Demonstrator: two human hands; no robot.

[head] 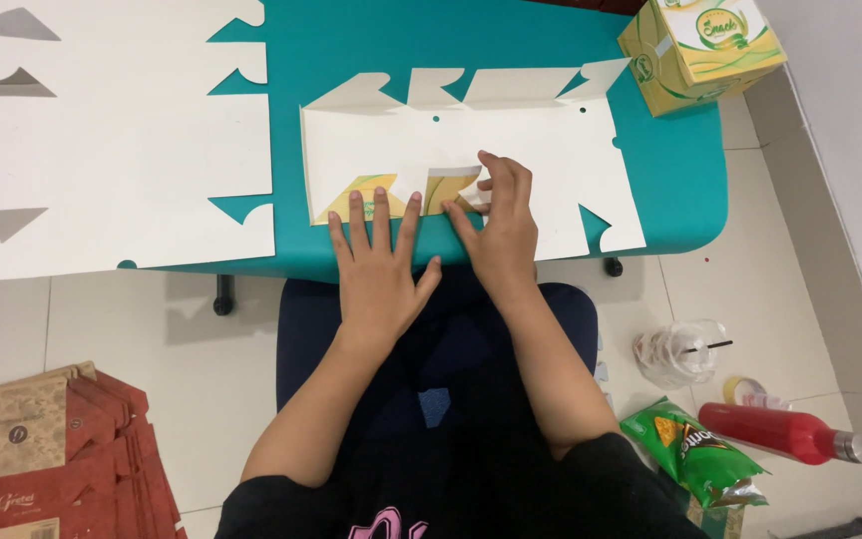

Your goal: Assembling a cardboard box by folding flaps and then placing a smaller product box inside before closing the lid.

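The flat carton blank (511, 165) lies white side up on the teal table (351, 45), at the near edge of the table, directly in front of the person. The left hand (379, 265) presses flat on the near left part of the blank, its fingers spread wide and holding nothing. Beside it, the right hand (501, 225) rests on the middle of the near edge, and its fingertips (481, 185) pinch a small folded flap (441, 188) with a narrow grip. The blank is an unfolded box sheet, white inside, with cut tabs along its far edge and notches on its right side. Where the near edge is folded over, the printed yellow and green outer side shows under both hands.

Left of the blank, a bigger white sheet (122, 150) with similar cuts hangs partly over the table edge. At the far right corner of the table stands a finished yellow and green box (700, 50), well apart from the blank.
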